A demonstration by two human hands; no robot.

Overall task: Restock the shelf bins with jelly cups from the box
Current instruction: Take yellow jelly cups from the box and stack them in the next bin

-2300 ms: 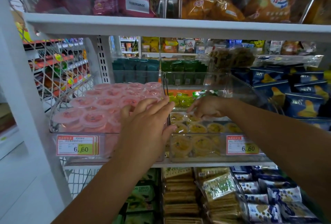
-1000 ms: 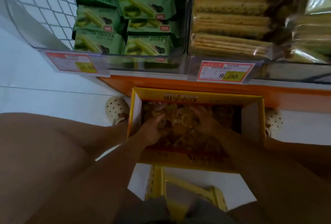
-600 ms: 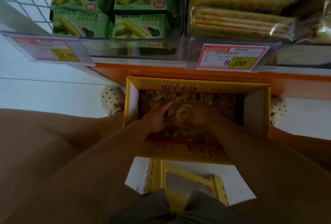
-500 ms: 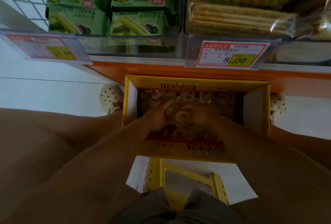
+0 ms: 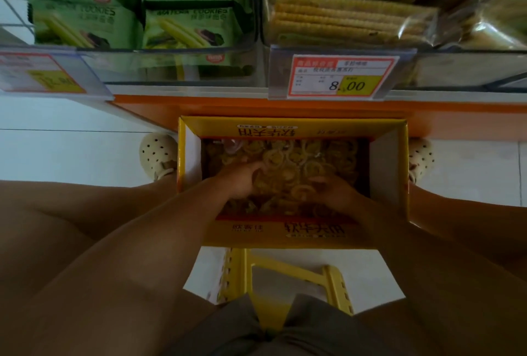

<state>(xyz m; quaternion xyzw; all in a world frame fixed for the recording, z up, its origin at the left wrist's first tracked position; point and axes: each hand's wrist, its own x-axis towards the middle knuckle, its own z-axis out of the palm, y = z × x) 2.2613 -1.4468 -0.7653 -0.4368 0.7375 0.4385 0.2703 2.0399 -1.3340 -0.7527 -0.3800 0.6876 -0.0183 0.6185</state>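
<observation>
An open yellow cardboard box (image 5: 387, 173) sits on the floor between my feet, filled with several yellow jelly cups (image 5: 319, 159). Both hands are down inside it. My left hand (image 5: 242, 181) is curled over cups near the box's middle left. My right hand (image 5: 333, 193) has its fingers closed around cups at the middle right. The cups under my palms are hidden. The jelly bins are out of view above.
Just beyond the box runs the bottom shelf with an orange base (image 5: 256, 107). It holds green matcha cookie packs (image 5: 188, 28) and biscuit sleeves (image 5: 348, 13), with price tags (image 5: 342, 76) on the front. A yellow stool (image 5: 285, 278) is under me.
I turned from the upper jelly bins down to the box on the floor. Over the last second my hands have kept gathering cups, and the right hand has drawn back toward me.
</observation>
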